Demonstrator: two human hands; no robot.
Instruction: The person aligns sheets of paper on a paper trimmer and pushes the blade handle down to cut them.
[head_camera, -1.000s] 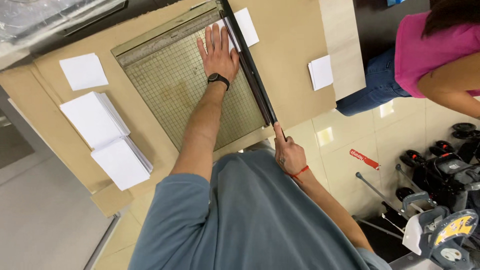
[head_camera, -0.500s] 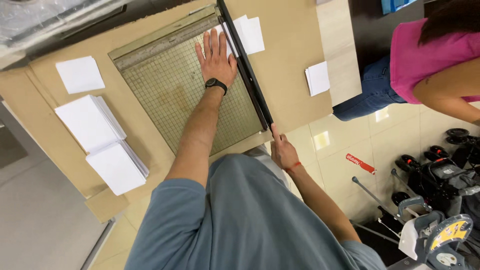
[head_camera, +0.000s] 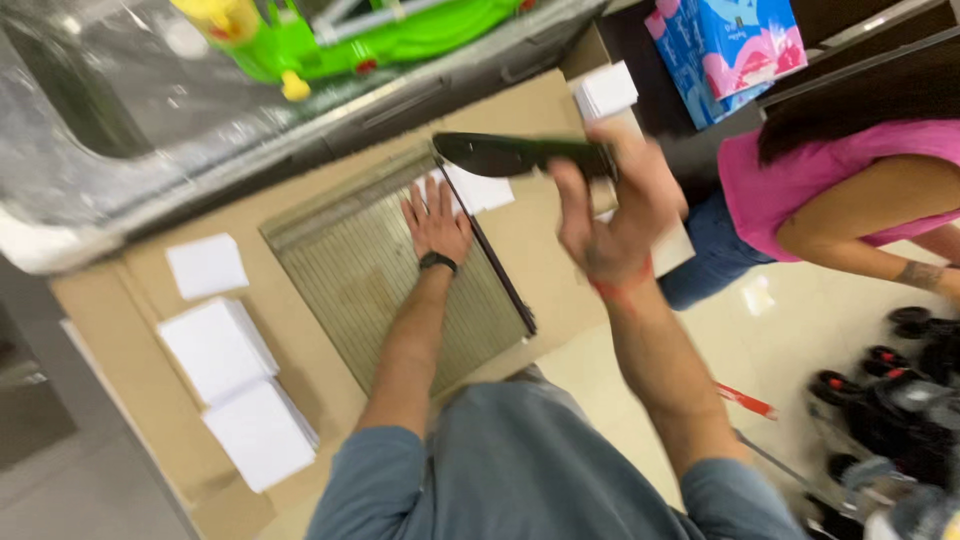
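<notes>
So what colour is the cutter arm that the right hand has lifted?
Black. The cutter arm, gripped in the right hand, shows best in the head view.

Left hand (head_camera: 437, 222) lies flat, fingers spread, palm down, arm stretched forward. Right hand (head_camera: 612, 215) is raised with bent elbow, fingers curled tight in a grip.

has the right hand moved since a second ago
Yes. The right hand has swung the cutter arm up, away from the near edge of the cutter board.
</notes>
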